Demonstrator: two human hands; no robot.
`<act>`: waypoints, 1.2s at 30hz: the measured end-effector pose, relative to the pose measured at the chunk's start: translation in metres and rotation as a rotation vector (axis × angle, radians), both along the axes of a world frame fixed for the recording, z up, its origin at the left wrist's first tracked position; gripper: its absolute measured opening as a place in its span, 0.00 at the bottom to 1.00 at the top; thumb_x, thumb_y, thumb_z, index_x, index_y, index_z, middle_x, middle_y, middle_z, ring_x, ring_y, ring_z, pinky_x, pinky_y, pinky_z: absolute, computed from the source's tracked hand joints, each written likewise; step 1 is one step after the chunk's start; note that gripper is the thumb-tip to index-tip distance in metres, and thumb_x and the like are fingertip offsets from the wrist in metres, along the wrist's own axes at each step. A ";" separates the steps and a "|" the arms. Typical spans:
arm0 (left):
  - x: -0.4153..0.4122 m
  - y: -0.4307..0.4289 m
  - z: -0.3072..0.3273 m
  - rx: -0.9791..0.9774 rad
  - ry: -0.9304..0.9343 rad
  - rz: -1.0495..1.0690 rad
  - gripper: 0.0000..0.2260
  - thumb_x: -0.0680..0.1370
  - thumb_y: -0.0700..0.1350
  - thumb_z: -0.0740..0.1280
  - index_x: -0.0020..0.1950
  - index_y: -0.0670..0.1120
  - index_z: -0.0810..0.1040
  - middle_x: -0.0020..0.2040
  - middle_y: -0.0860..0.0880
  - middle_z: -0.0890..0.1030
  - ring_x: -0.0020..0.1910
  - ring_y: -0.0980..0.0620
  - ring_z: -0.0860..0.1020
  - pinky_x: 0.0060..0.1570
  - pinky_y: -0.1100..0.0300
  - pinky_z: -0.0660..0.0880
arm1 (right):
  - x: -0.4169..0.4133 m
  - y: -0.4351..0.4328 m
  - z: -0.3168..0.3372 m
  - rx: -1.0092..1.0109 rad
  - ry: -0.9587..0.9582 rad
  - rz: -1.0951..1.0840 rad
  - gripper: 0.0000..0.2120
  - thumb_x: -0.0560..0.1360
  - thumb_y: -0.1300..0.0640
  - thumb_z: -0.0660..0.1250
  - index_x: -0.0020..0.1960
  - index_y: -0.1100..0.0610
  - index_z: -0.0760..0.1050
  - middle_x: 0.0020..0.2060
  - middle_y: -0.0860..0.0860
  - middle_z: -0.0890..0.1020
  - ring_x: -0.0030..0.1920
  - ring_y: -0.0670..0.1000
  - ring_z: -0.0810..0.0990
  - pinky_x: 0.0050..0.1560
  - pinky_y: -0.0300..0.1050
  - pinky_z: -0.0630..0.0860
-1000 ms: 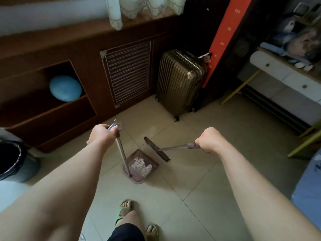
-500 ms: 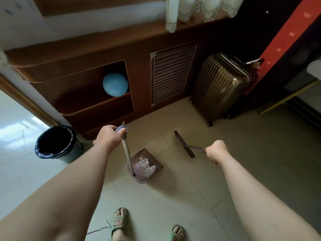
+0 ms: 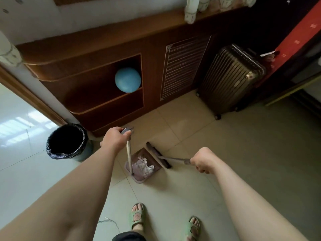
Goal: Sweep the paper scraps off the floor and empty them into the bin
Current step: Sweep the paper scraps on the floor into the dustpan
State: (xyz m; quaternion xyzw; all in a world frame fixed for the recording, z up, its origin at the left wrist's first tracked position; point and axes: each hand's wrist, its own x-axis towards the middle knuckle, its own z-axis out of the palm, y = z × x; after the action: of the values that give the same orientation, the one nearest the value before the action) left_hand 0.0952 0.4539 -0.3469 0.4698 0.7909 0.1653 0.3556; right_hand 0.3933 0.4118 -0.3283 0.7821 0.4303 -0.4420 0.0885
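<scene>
My left hand (image 3: 115, 139) grips the top of the dustpan's long metal handle (image 3: 129, 153). The mauve dustpan (image 3: 139, 177) sits low over the tiled floor and holds a heap of white paper scraps (image 3: 143, 166). My right hand (image 3: 204, 160) grips the broom handle (image 3: 173, 159). The dark broom head (image 3: 157, 153) lies against the dustpan's right rim. The round bin (image 3: 67, 142), lined with a black bag, stands on the floor to the left of my left hand.
A brown wooden cabinet (image 3: 107, 101) runs along the wall behind, with a blue ball (image 3: 127, 80) in its open shelf. A ribbed bronze suitcase (image 3: 231, 79) stands at the right. My sandalled feet (image 3: 137, 216) are below the dustpan. A doorway with bright floor opens at the left.
My view has swung left and the bin has come fully into sight. The broom head has moved in against the dustpan's right rim. Both hands keep their grips.
</scene>
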 end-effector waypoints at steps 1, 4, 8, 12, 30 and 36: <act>-0.003 0.000 -0.002 0.005 0.002 -0.012 0.08 0.78 0.55 0.67 0.43 0.52 0.74 0.37 0.52 0.78 0.48 0.43 0.80 0.59 0.42 0.75 | -0.005 0.000 0.008 0.004 -0.036 -0.003 0.06 0.73 0.59 0.66 0.40 0.57 0.71 0.29 0.53 0.72 0.23 0.52 0.67 0.24 0.36 0.63; -0.018 -0.004 -0.006 0.004 -0.007 -0.028 0.08 0.78 0.55 0.67 0.47 0.51 0.76 0.38 0.52 0.79 0.47 0.44 0.80 0.58 0.42 0.75 | -0.016 -0.001 0.036 0.054 -0.070 -0.014 0.03 0.71 0.58 0.64 0.41 0.56 0.72 0.29 0.54 0.71 0.23 0.51 0.64 0.25 0.37 0.60; -0.040 -0.015 -0.010 0.001 -0.010 -0.035 0.15 0.78 0.55 0.68 0.57 0.46 0.81 0.44 0.50 0.80 0.50 0.43 0.79 0.60 0.41 0.74 | -0.023 -0.011 0.063 0.128 -0.078 0.019 0.09 0.69 0.57 0.65 0.45 0.62 0.79 0.28 0.54 0.72 0.24 0.52 0.64 0.27 0.39 0.61; -0.059 -0.026 -0.011 0.012 -0.006 -0.076 0.14 0.78 0.55 0.68 0.57 0.46 0.81 0.42 0.51 0.79 0.49 0.44 0.79 0.60 0.42 0.74 | -0.035 -0.018 0.068 0.159 -0.115 0.027 0.09 0.72 0.54 0.68 0.45 0.60 0.79 0.29 0.52 0.73 0.26 0.51 0.66 0.27 0.39 0.63; -0.118 -0.098 0.013 0.056 -0.013 0.040 0.15 0.78 0.51 0.70 0.58 0.41 0.82 0.47 0.42 0.83 0.49 0.42 0.81 0.54 0.45 0.78 | -0.039 -0.042 0.010 0.213 -0.175 -0.119 0.04 0.72 0.61 0.65 0.40 0.59 0.71 0.36 0.56 0.77 0.31 0.54 0.72 0.27 0.38 0.65; -0.142 -0.130 0.025 0.070 0.011 0.081 0.09 0.79 0.48 0.69 0.53 0.43 0.81 0.46 0.41 0.83 0.46 0.40 0.80 0.49 0.48 0.79 | -0.050 -0.067 -0.013 0.202 -0.199 -0.062 0.06 0.75 0.58 0.66 0.48 0.61 0.76 0.47 0.60 0.80 0.48 0.61 0.80 0.37 0.41 0.71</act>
State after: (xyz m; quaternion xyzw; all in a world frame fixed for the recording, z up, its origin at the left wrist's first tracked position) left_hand -0.0466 0.3236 -0.3215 0.4502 0.8050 0.2046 0.3278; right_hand 0.3434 0.3452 -0.3411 0.8398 0.4373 -0.3194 0.0377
